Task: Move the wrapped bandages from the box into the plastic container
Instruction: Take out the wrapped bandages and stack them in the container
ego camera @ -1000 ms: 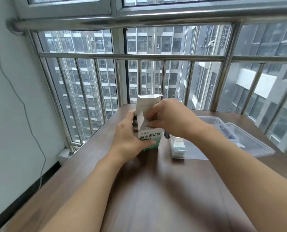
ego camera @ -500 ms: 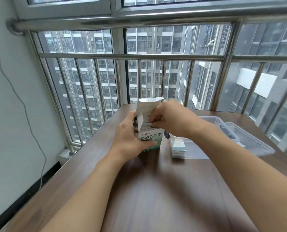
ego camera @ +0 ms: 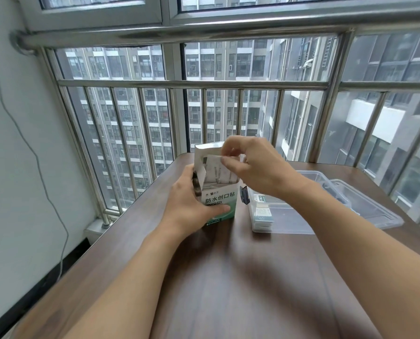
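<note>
Wrapped bandages [ego camera: 217, 171] stick half out of the open box [ego camera: 219, 204] top, pinched by right hand [ego camera: 255, 167] thumb and fingers, left hand [ego camera: 192, 204] wrapped around box on table [ego camera: 228, 277], plastic container [ego camera: 302, 211] just right.

"防水创口贴" on box [ego camera: 219, 200] front

Soft, even daylight is admitted through the window [ego camera: 228, 113] across the upper frame; no hard glare is seen. Diffuse shadows are cast on the table [ego camera: 228, 277] toward the lower frame. Straight bars are bowed by wide-angle distortion at the edges, and slight softness is noticed there
</note>
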